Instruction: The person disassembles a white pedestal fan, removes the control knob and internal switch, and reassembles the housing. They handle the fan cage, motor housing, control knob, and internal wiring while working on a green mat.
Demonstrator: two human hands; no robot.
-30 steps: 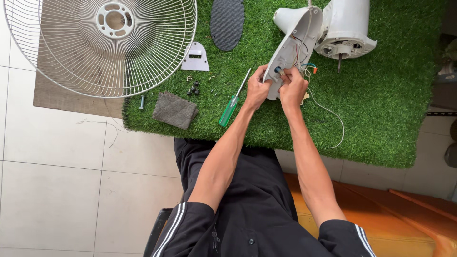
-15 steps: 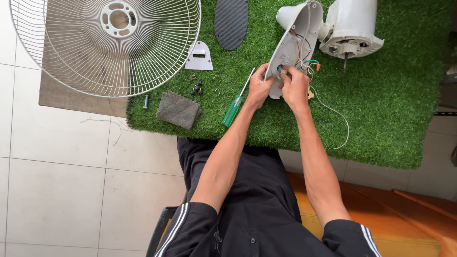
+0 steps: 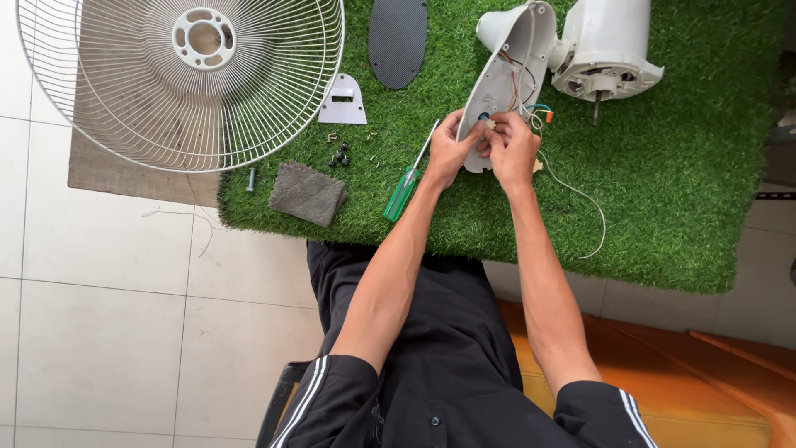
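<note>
Wiring step at open fan shell [image 3: 507, 83], 1 o'clock on turf [image 3: 663, 182].
Left hand [image 3: 452, 151] and right hand [image 3: 514, 149] pinching small part [image 3: 489, 125]; screwdriver [image 3: 406, 184] at 9 o'clock. Likely needs fine seating next.

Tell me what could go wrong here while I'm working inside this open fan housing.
The thin wires by your right hand and left hand might snag or pull loose from the open fan housing. The small loose screws could get lost in the artificial grass mat. The green screwdriver lies near the mat's edge and may roll off.
</note>
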